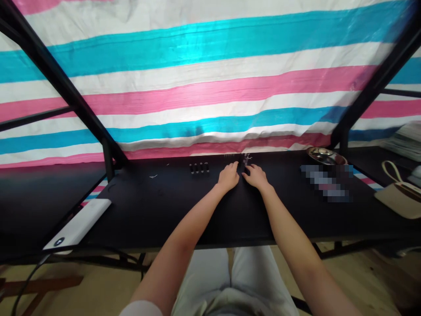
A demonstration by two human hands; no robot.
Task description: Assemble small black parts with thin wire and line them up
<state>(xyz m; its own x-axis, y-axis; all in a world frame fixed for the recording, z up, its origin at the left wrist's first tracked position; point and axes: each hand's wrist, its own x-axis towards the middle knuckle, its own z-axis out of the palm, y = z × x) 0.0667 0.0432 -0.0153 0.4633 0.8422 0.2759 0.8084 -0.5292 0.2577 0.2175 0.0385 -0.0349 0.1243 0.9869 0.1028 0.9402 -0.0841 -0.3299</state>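
Observation:
Both my arms reach forward over a black table. My left hand and my right hand lie close together near the table's far edge, fingers curled down around something small and dark between them. A tiny dark piece with a pale thread shows just beyond my right fingertips. What each hand grips is too small to make out. A short row of small black parts stands to the left of my left hand.
A metal bowl sits at the far right of the table, a blurred patch beside it. A white power bank with a cable lies at the left front edge. A beige bag rests at the right. A striped tarp hangs behind black frame posts.

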